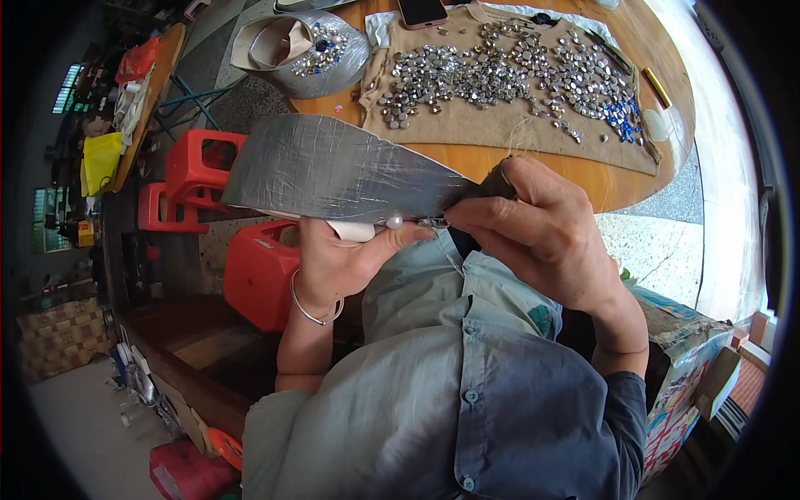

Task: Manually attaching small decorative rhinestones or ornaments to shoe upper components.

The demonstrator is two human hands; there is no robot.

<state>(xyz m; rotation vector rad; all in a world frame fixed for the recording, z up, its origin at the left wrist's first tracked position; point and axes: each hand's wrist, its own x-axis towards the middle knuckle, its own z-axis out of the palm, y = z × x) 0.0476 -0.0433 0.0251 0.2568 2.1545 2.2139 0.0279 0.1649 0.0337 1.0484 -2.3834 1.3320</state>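
Observation:
My left hand (350,262) grips a curved silver piece (333,171) from below. It has a crinkled metallic face and cream lining and looks like a shoe upper. The left thumb lies along its lower edge, beside a white pearl bead (394,222) and some small clear stones (433,222). At the piece's right end my right hand (546,229) is closed in a pinch, fingertips against the edge by the stones. Something dark (498,182) shows by its index finger. What the right fingertips hold is hidden.
On the wooden table (583,179), a brown cloth (500,133) bears many loose clear and blue stones (621,121). A similar silver piece with stones (350,62), a phone (422,12), tweezers (611,52) and a gold tube (657,87) lie around. Red stools (258,275) stand left.

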